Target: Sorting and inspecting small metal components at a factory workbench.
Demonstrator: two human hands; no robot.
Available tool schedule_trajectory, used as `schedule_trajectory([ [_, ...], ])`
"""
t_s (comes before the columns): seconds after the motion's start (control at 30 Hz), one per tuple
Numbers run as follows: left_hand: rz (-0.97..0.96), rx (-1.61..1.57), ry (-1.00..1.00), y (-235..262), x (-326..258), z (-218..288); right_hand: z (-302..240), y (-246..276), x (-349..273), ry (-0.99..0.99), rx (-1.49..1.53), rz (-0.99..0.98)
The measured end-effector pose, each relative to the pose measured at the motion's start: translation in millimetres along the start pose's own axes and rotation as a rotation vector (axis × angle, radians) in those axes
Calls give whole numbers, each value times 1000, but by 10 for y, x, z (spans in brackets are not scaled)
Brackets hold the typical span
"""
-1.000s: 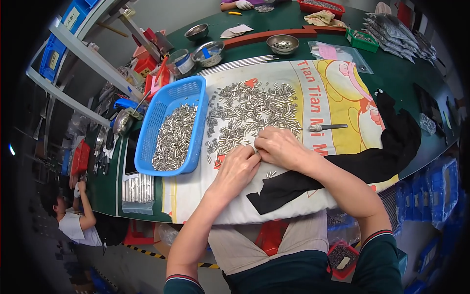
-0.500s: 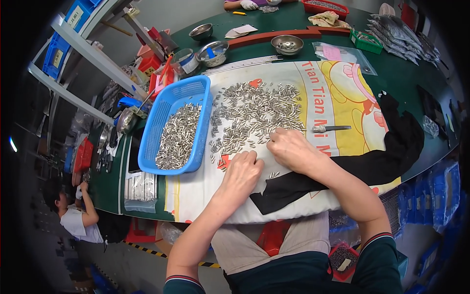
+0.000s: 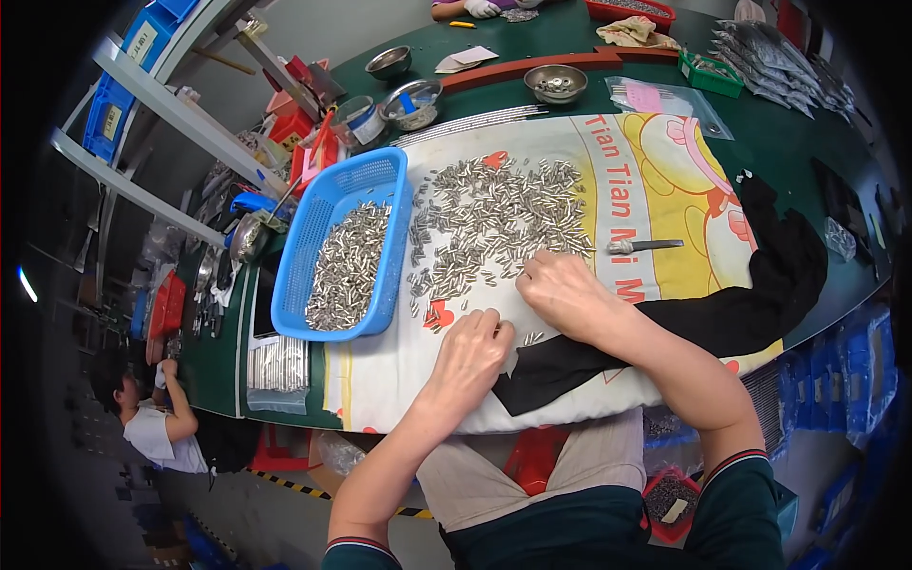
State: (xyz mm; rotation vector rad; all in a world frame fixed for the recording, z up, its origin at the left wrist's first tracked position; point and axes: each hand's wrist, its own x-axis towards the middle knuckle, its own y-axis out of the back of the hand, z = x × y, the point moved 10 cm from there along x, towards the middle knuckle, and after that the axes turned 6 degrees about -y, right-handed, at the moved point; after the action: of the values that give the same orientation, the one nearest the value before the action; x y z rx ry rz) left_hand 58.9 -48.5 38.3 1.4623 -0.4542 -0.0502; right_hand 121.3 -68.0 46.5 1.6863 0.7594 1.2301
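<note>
Many small silvery metal pins (image 3: 513, 211) lie spread over a printed cloth (image 3: 399, 380). To their left, a blue plastic basket (image 3: 289, 275) holds a heap of the same kind of pins. My right hand (image 3: 560, 293) rests at the near edge of the spread pins, its fingers curled and pressed together. Nearer to me and to the left, my left hand (image 3: 475, 350) is also closed, fingertips pinched. Whatever either hand holds is hidden under the fingers. Several loose pins (image 3: 533, 338) lie between the hands, just beyond a black fabric piece (image 3: 655, 332).
A dark-handled tool (image 3: 655, 244) lies right of the pins. Metal bowls (image 3: 557, 85) and a green tray (image 3: 711, 76) stand farther back, near silvery bags (image 3: 769, 59). Metal shelving (image 3: 171, 104) rises at left. A co-worker (image 3: 161, 427) sits at far left; another's gloved hand (image 3: 481, 9) shows at the top.
My left hand has drawn back a little toward me, away from the spread pins. My right hand stays in nearly the same place, still closed. The whole view has shifted slightly.
</note>
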Motion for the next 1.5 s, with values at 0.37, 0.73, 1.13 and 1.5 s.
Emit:
schedule_trajectory([
  [0.37,153,-60,-29,99,-42,8,-3,14,-1,-7,39,32],
  [0.73,206,-121,404,311,-72,-843,1,25,10,-24,35,9],
  [1.13,45,80,348,73,-35,-558,-62,18,-14,-39,-53,0],
  [1.5,44,127,139,59,26,-459,-18,-15,14,-112,-105,14],
])
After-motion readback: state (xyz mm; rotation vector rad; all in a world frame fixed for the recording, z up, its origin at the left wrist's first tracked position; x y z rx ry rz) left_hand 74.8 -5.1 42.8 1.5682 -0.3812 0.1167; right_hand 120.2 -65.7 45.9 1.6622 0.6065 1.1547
